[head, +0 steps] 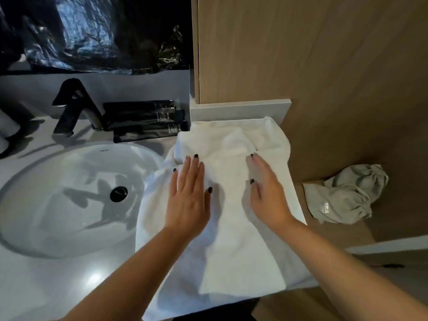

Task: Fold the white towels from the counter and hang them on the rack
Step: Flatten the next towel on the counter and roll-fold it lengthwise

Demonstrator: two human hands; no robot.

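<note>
at the far left the oval white sink is sunk into the grey counter, its dark drain toward the basin's right side. behind the basin, near the counter's back edge, stands a black faucet, and just right of it lie black tubes side by side. the white towel is spread over the counter's right end, its left border lapping the sink's rim and its near part drooping over the front edge; its far end is bunched near the back right corner. the left hand lies flat on the towel's left half, fingers straight and together, gripping nothing. the right hand presses on the towel's right half, fingers extended, also gripping nothing. beyond the counter's right edge, a crumpled grey cloth lies on the wood-toned surface.
</note>
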